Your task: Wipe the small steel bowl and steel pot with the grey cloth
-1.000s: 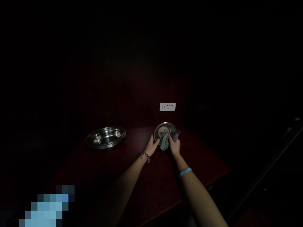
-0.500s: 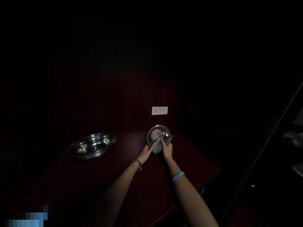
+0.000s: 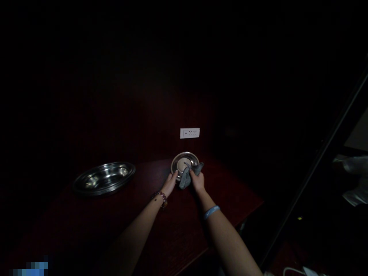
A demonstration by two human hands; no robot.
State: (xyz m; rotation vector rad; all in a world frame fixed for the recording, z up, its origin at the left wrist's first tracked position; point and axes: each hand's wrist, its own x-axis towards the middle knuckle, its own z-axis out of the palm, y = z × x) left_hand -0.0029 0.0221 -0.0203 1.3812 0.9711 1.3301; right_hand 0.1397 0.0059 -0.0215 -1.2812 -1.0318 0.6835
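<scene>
Head view (1 camera): The shallow, round, silver-coloured metal bowl (image 3: 180,164) lies directly ahead of the 2 hands, between their fingertips, with its hollow side facing the wearer. Being round, it has no long axis. The left hand (image 3: 168,185) borders its near-left rim; the right hand (image 3: 198,181) borders its near-right side. Neither hand is clearly nearer.

Left hand: closed on the bowl's rim, thumb on the inner face; the fingers beneath are hidden. A dark beaded bracelet (image 3: 160,198) encircles this wrist.

Right hand: closed on a crumpled grey fabric cloth (image 3: 185,180), thumb pressing it against the bowl. The cloth spreads to the left and right of the thumb. A light-blue wristband (image 3: 212,212) encircles this forearm.

Well to the left of the left hand, a wide, shiny metal basin (image 3: 107,176) rests on the dark-red table (image 3: 230,193). Beyond the hands is a white rectangular socket plate (image 3: 189,133). Whether the bowl touches the table cannot be determined.
</scene>
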